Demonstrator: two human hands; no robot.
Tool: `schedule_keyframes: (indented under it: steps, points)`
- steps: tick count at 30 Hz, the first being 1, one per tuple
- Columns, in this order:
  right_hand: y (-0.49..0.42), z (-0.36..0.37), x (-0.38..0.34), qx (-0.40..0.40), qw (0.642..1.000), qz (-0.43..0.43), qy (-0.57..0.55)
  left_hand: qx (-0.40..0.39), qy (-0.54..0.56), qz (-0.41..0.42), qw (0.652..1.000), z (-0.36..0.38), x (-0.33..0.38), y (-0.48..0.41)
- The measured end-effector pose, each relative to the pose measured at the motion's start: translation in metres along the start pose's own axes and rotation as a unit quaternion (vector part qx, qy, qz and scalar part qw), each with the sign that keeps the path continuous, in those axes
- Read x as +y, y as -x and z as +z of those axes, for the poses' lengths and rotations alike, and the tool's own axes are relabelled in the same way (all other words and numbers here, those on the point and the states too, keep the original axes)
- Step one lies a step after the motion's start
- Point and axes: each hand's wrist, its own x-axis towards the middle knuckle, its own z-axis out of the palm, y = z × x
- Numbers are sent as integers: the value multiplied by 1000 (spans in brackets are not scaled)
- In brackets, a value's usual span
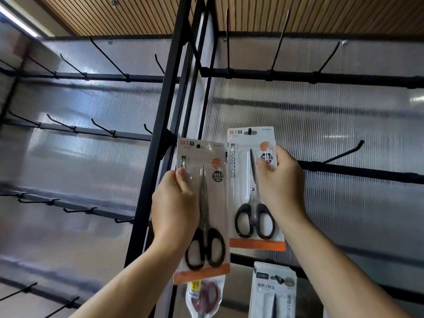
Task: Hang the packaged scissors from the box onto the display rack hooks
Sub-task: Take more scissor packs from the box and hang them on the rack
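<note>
1 black-handled scissors pack [203,210] is gripped at its left edge by the left hand [174,203], thumb on front, fingers curled behind; it is held free beside the rack upright [160,111]. A 2nd pack [253,189], orange band at the bottom edge, is pinched at its right edge by the right hand [278,180], its hang hole threaded on a hook [249,130]. Vertical lettering is too blurred to read. Below, a red-handled pack [204,297] and a white pack [271,292] are seen.

Rack upright [160,125]: black metal, matt paint. Hooks [344,153]: thin black metal wire. Back panel [332,115]: translucent ribbed plastic, soft sheen. Ceiling [137,12]: brown wood slats, matt. Left scissors pack [218,191] and right scissors pack [243,180]: white card under clear glossy film. Blades [252,166]: bare metal. Handles [254,211]: smooth black plastic. Lower pouch [213,306]: clear shiny plastic.
</note>
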Motion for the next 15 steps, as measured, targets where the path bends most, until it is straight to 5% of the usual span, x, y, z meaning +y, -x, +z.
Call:
schedule_keyframes:
  steps: [15]
  points:
    - [3,34,30,-78,981,129,124,-70,9,4,998,13,-6,-3]
